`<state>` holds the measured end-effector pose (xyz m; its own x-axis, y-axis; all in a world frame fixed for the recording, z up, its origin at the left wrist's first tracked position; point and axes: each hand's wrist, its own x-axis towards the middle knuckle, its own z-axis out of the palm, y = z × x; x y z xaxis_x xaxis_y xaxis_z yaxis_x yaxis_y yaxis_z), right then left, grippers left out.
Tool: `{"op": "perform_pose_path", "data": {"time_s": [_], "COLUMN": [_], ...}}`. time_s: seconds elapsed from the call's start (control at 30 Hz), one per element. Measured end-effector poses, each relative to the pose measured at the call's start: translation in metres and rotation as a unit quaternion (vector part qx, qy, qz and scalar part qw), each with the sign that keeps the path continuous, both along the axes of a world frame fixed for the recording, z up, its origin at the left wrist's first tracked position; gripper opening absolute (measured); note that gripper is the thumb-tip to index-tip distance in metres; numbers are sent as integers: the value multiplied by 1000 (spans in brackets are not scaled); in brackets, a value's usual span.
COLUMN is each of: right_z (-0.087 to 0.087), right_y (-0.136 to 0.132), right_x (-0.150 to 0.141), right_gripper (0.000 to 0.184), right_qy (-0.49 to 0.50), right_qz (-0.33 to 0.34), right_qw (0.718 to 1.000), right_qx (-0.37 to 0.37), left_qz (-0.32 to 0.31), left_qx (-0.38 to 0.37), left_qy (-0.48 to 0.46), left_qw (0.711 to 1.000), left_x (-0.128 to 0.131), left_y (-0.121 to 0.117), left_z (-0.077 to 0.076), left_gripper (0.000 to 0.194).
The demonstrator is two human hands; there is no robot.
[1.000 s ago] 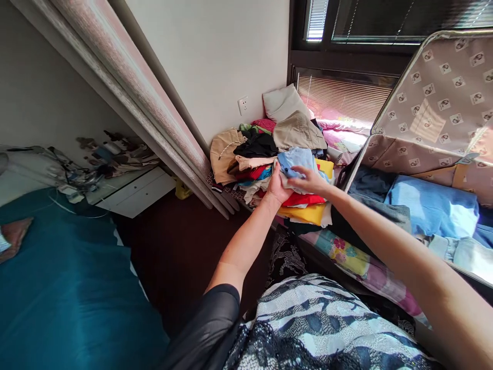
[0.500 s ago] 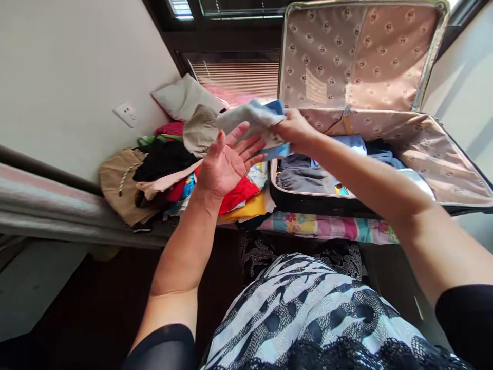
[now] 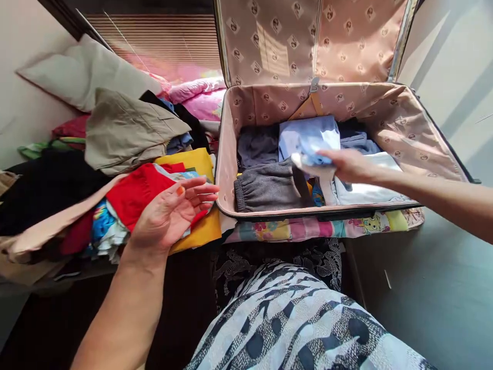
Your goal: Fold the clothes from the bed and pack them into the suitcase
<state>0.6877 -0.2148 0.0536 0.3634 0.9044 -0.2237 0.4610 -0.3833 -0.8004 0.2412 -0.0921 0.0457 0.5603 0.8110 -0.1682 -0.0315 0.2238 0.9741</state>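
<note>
My right hand [image 3: 346, 164] is closed on a light blue and white folded garment [image 3: 314, 154], partly blurred, above the clothes in the open suitcase [image 3: 292, 211]. Beneath and around it lie a light blue folded garment [image 3: 288, 136], dark grey ribbed-edge clothing [image 3: 265, 187] and a white folded garment [image 3: 370, 192]. My left hand [image 3: 173, 213] is open, palm up, with fingers stretched toward the suitcase's left side. It holds nothing and hovers over a red garment [image 3: 134, 190] and a yellow garment [image 3: 210, 234].
Left of the suitcase spreads a heap of loose clothes, with khaki trousers [image 3: 127, 128] and a black garment [image 3: 57, 180]. A pale pillow [image 3: 84, 72] leans by the wall. The suitcase lid [image 3: 277, 51] stands raised at the back. A patterned cloth [image 3: 292, 229] lies under the suitcase.
My right hand has carried the light blue and white garment rightward from over the heap into the suitcase area. My left hand stays open. The view has shifted closer and to the right.
</note>
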Motion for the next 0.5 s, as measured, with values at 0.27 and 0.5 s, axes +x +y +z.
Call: {"op": "perform_pose_path", "data": {"time_s": [0.27, 0.5], "right_z": [-89, -74], "right_y": [-18, -17], "right_x": [-1, -4], "right_gripper": [40, 27], "right_qy": [-240, -146], "right_qz": [449, 492], "right_qw": [847, 825], "right_qx": [-153, -235], "left_qz": [26, 28], "left_qx": [-86, -96], "left_qy": [-68, -79], "left_qw": [994, 992], "left_x": [4, -6], "left_y": [-3, -2], "left_z": [1, -5], "left_gripper": [43, 40]}}
